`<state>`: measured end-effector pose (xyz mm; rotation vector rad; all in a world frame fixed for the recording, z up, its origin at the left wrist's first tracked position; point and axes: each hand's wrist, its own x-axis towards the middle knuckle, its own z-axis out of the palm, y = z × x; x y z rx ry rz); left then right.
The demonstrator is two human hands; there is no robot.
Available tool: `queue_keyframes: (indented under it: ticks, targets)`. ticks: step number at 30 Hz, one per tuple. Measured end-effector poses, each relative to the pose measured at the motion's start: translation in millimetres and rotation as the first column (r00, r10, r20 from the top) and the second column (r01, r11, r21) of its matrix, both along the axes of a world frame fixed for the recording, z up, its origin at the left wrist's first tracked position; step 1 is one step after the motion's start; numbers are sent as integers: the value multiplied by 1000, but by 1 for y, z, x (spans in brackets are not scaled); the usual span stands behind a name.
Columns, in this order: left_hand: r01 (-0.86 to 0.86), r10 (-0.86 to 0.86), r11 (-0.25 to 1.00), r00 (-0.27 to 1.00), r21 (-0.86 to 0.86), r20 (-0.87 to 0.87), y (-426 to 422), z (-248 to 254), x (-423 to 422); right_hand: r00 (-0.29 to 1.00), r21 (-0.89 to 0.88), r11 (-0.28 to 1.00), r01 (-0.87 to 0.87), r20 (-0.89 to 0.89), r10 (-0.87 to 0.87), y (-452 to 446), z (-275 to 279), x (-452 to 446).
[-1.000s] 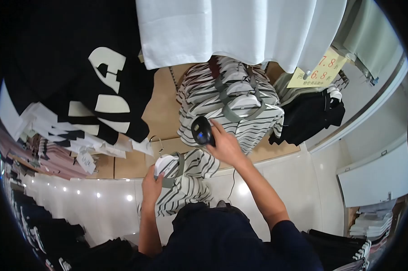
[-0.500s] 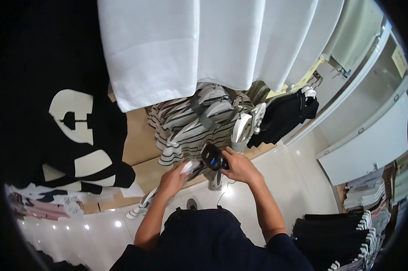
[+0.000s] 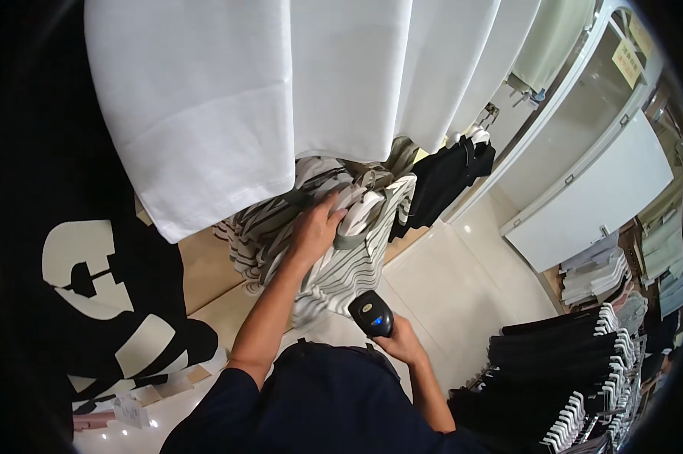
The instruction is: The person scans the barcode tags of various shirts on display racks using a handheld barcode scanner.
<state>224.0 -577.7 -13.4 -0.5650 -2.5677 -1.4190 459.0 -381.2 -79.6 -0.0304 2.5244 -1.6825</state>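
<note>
The person's right hand [image 3: 403, 342] held a black handheld scanner with a rounded head [image 3: 366, 306], its grip closed around the handle in front of the person's dark navy top [image 3: 334, 401]; a small blue light showed on the casing. The left hand [image 3: 315, 233] was extended forward, its fingers at the collars of a row of white shirts with dark grey stripes [image 3: 307, 291]; whether that grip was clamped on a hanger or merely rested there could not be told. The striped shirts hung below and partly behind a large plain white cloth garment [image 3: 349, 76], the nearest one showing a plain grey collar [image 3: 349, 242]. The scanner was apart from the shirts in view, to the right of their lower edge. Just to the right of the row hung a black collared garment [image 3: 443, 181]. On the left, a black garment with cream geometric shapes [image 3: 171, 291] hung beside a tan platform [image 3: 211, 284]. At lower right, black garments [image 3: 549, 359] hung on white plastic hangers [image 3: 617, 356]. Pale glossy floor tiles [image 3: 462, 276] lay between that rack and the striped shirts.
</note>
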Motion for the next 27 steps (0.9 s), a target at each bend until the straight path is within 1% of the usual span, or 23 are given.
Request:
queue_keyframes:
  ticks: [1, 2, 5, 9, 10, 13, 14, 17, 18, 21, 22, 23, 25, 26, 27]
  targets:
    - [2, -2, 1000, 1000, 0, -24, 0, 3, 2, 1000, 6, 1000, 29, 10, -29, 2, -15, 11]
    - [19, -17, 1000, 996, -18, 84, -1, 11, 8, 998, 13, 998, 57, 17, -57, 4, -29, 20]
    - [3, -3, 1000, 999, -7, -49, 0, -24, 1, 990, -14, 991, 131, 51, -130, -1, -44, 34]
    - [11, -2, 998, 990, 64, -140, 5, -5, -6, 977, -44, 987, 155, 152, -147, -7, -51, 38]
    - [54, -24, 984, 984, 168, -176, 4, -4, -8, 974, -60, 985, 159, 171, -147, -10, -50, 36]
    - [-26, 40, 994, 991, 105, -129, -13, -5, 1, 984, -60, 983, 171, 62, -167, -15, -43, 29]
    - [-31, 40, 996, 993, 81, -108, -20, -20, 6, 982, -58, 983, 177, 71, -173, -16, -44, 28]
    - [43, -59, 996, 979, -81, -197, -41, -14, 30, 978, -46, 982, 185, 111, -179, -18, -47, 28]
    - [93, -100, 995, 963, -42, -250, -45, -12, 31, 976, -32, 983, 179, 129, -174, -18, -49, 28]
    - [-124, 61, 988, 860, -91, -507, -59, 4, 26, 979, -22, 988, 153, 142, -148, -18, -46, 26]
    - [-100, 50, 989, 919, -108, -392, -62, 3, 21, 980, -25, 989, 147, 143, -142, -19, -46, 28]
    - [-78, 40, 987, 967, -140, -252, -66, -10, 16, 978, -22, 989, 145, 152, -140, -20, -47, 31]
    - [-15, 22, 982, 999, -187, 33, -68, -53, -5, 977, -12, 989, 145, 158, -141, -19, -51, 33]
    - [-15, 3, 990, 996, -141, -89, -66, -67, -13, 976, -13, 990, 144, 165, -140, -19, -50, 36]
    - [5, -16, 992, 996, -129, -89, -62, -63, -18, 975, -14, 989, 144, 172, -140, -19, -47, 38]
